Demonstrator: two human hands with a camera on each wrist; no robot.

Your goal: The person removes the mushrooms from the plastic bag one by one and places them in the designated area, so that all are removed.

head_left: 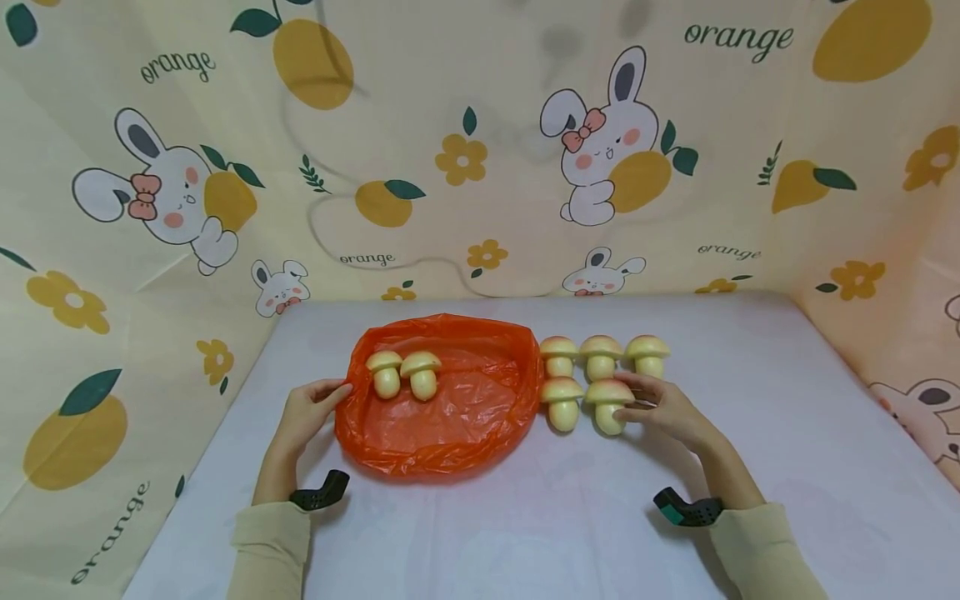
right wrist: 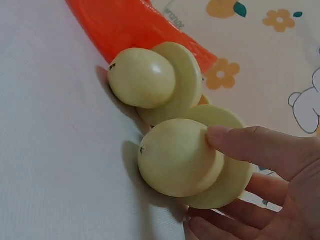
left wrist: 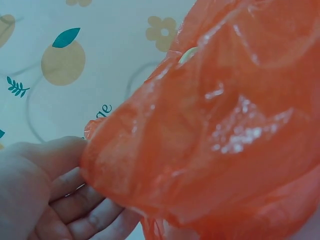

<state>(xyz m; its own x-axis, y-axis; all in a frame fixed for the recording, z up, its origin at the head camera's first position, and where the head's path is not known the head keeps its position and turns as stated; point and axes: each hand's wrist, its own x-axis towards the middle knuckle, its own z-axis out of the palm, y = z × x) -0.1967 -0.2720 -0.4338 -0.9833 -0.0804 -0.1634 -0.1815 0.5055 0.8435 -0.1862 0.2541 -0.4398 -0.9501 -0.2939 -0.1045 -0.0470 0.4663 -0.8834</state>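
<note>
Right hand: We find the right hand [head_left: 671, 410] gripping the front-right mushroom [head_left: 606, 407], thumb on the stem, other fingers round the cap, spread no wider than the mushroom requires.
Left hand: The left hand [head_left: 306, 414] pinches the left edge of the orange bag [head_left: 442, 467] between thumb and fingers.
Mushroom position: It sits just beside its neighbour mushroom [head_left: 562, 407], in front of three rear mushrooms [head_left: 602, 362]. Whether it bears on the white table [head_left: 465, 542] or is slightly raised, we cannot tell.
Long axis: Stem toward the person, cap away; the right hand meets it from the right, across that axis.
Governing relation: We judge it to be the bag's mouth lying left of the right-hand grip, with the neighbour mushroom between. The right hand is nearer the loose mushrooms; the left hand is on the bag's opposite side.
Bag contents: We count two bagged mushrooms [head_left: 421, 379], side by side toward the back left.
Head view alone: We see the reddish cap tops and the full count.
Right wrist view alone: It shows a dark mark on the ends of the two nearest stems.
Left wrist view alone: It shows fingers curled below the bag's edge, and a pale sliver, possibly a mushroom.
</note>
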